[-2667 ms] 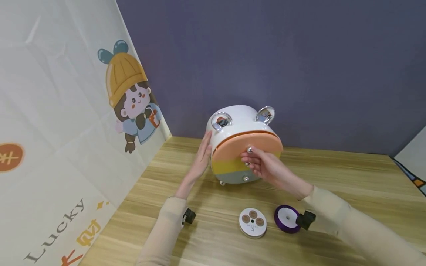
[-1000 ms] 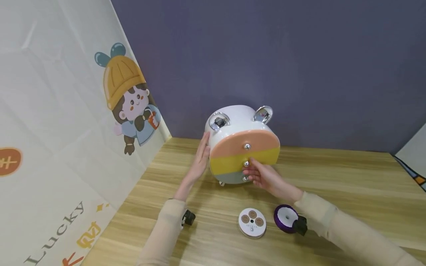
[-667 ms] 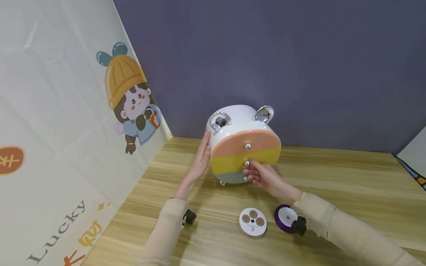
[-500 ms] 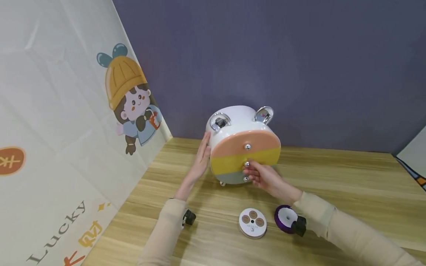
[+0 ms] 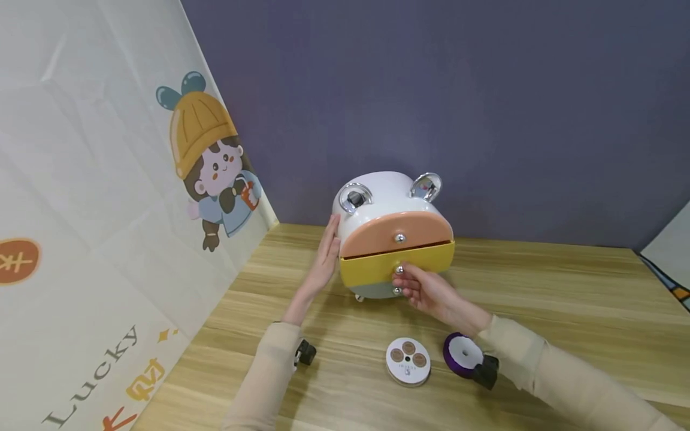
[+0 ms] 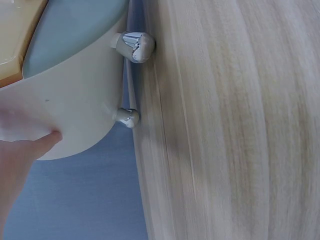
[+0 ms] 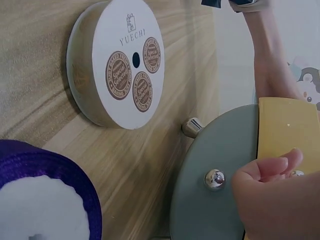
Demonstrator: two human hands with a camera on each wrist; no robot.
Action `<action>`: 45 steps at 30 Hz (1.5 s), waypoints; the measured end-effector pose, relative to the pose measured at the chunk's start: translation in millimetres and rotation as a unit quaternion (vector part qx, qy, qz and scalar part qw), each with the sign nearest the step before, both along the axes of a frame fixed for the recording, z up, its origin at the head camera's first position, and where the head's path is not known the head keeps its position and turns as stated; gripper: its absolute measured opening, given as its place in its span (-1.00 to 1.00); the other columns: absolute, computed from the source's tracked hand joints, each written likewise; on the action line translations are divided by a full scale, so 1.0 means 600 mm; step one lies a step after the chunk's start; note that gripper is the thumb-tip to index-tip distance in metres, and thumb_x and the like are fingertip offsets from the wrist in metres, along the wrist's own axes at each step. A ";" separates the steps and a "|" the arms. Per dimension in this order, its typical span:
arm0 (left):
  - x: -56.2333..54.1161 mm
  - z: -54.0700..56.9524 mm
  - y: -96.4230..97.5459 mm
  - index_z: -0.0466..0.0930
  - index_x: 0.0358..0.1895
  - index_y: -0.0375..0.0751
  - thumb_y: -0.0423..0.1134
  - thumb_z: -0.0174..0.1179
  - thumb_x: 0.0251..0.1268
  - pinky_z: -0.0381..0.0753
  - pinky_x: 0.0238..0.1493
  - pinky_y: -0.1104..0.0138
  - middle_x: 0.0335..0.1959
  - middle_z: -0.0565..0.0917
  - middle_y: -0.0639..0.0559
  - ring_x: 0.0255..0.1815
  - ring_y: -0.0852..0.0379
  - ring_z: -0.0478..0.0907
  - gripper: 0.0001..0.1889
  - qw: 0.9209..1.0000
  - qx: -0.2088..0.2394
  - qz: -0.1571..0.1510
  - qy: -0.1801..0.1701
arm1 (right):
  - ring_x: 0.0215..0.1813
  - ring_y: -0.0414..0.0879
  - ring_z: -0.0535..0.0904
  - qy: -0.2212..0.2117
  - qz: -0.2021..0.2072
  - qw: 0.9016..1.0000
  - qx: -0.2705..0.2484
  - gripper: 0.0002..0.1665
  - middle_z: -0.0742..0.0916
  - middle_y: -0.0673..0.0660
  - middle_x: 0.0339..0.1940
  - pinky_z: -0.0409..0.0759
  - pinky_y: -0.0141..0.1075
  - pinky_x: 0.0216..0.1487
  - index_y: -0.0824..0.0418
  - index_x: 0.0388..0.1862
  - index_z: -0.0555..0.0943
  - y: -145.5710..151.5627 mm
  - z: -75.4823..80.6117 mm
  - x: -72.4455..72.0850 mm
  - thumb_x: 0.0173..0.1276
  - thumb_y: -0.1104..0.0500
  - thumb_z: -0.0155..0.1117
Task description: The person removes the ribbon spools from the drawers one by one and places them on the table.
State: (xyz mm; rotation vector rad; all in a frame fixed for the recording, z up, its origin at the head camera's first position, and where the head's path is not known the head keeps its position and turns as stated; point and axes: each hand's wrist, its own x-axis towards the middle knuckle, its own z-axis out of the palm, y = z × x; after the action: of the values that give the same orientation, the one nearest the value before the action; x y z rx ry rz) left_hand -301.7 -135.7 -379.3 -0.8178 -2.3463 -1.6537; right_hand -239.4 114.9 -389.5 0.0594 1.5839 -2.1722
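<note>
A white rounded drawer box (image 5: 385,185) with silver ears stands at the back of the table. Its top drawer (image 5: 372,234) is orange, the middle drawer (image 5: 366,268) yellow and the bottom drawer (image 7: 220,150) grey-green. The yellow drawer sticks out slightly, a dark gap above it. My right hand (image 5: 433,293) pinches that drawer's silver knob (image 5: 399,269) between thumb and fingers. My left hand (image 5: 325,257) lies with straight fingers against the box's left side; its thumb touches the white wall in the left wrist view.
In front of the box lie a white-sided ribbon spool (image 5: 408,361) with brown round labels and a purple ribbon roll (image 5: 458,359), partly hidden by the right wrist camera (image 5: 486,372). A dark wall (image 5: 485,120) rises behind; a printed white sheet (image 5: 97,179) hangs at left.
My right hand went from the orange drawer's knob down to the yellow drawer's knob. The orange drawer has closed, and the yellow drawer has just come out a little. The left hand stayed put.
</note>
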 end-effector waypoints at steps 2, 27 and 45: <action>0.000 0.000 0.000 -0.16 0.61 -0.22 -0.31 -0.35 0.63 -0.24 0.64 -0.11 0.66 -0.24 -0.21 0.68 -0.14 -0.29 -0.43 1.000 -0.001 0.001 0.000 | -0.54 -0.41 0.56 -0.001 0.003 1.000 -0.004 -0.61 0.78 -0.17 -0.50 0.47 -0.58 -0.50 0.01 -0.35 0.68 0.001 -0.001 0.002 0.59 -0.05 -0.01; 0.000 -0.002 0.000 -0.15 0.60 -0.27 -0.30 -0.34 0.63 -0.24 0.64 -0.12 0.65 -0.22 -0.27 0.68 -0.17 -0.27 -0.44 1.000 0.001 0.008 0.005 | -0.49 -0.36 0.54 -0.014 0.013 0.999 0.026 -0.68 0.77 -0.19 -0.44 0.46 -0.55 -0.44 0.01 -0.25 0.65 0.016 -0.001 0.056 0.57 -0.07 0.01; -0.017 -0.026 -0.002 -0.14 0.62 -0.09 -0.23 -0.34 0.65 -0.27 0.65 -0.09 0.67 -0.21 -0.16 0.69 -0.07 -0.27 -0.44 1.000 0.006 0.016 0.012 | -0.46 -0.40 0.52 -0.021 0.036 0.999 0.012 -0.70 0.76 -0.20 -0.41 0.47 -0.59 -0.40 0.00 -0.26 0.64 0.025 0.005 0.103 0.56 -0.06 0.03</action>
State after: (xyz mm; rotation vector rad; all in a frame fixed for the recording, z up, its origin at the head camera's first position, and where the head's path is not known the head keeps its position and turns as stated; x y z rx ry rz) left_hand -311.8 -137.2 -394.6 -0.7892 -2.3188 -1.6353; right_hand -177.4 129.9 -386.4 0.0541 1.5645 -2.0832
